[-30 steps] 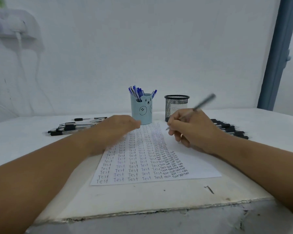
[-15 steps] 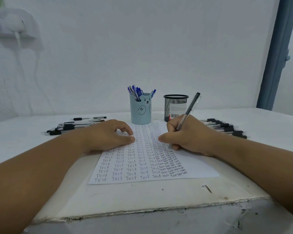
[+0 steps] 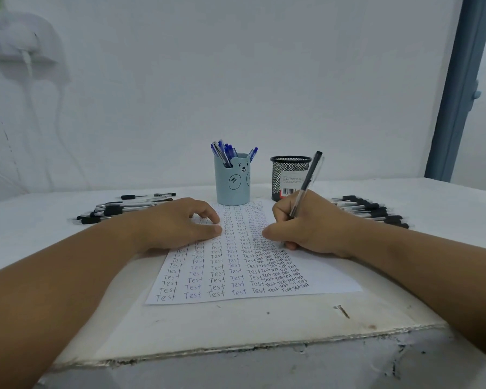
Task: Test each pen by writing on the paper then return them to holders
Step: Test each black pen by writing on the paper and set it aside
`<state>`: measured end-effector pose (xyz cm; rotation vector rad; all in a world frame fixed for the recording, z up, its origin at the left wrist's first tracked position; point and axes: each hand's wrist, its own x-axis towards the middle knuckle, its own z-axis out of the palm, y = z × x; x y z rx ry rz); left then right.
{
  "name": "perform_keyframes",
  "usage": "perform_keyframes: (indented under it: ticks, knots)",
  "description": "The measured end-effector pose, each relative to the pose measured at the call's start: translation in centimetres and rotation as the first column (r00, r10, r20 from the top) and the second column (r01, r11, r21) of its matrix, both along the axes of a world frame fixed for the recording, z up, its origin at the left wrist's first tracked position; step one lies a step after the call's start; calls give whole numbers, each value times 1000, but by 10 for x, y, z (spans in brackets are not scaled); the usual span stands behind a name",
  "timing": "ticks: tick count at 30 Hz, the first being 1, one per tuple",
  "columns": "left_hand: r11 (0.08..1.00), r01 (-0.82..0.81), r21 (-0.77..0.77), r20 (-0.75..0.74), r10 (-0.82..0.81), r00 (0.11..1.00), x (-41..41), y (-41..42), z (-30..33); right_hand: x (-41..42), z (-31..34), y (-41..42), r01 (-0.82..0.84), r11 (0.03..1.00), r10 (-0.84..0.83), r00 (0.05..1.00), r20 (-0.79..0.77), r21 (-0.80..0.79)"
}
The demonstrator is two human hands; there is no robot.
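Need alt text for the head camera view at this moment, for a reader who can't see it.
The right hand grips a black pen with its tip down on a sheet of paper filled with rows of "Test", while the left hand rests on the sheet. Behind stand a blue bear holder with blue pens and a black mesh holder.

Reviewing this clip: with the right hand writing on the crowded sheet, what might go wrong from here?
1. The paper is nearly full of "Test" marks, so a new mark from the pen may overlap old ones and be hard to judge.
2. The right hand rests on written lines, so fresh ink might smear.
3. The black mesh holder stands just behind that hand; lifting the pen could knock it.
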<state>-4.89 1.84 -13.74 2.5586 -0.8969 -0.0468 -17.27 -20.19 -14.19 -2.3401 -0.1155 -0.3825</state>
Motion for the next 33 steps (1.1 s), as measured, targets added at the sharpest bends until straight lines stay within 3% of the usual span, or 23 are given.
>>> perform_keyframes:
  ticks: [33]
  knots:
    - [1000, -3, 3, -46, 3, 999, -5, 2, 2, 2, -1, -2, -7, 1000, 6, 1000, 21, 7]
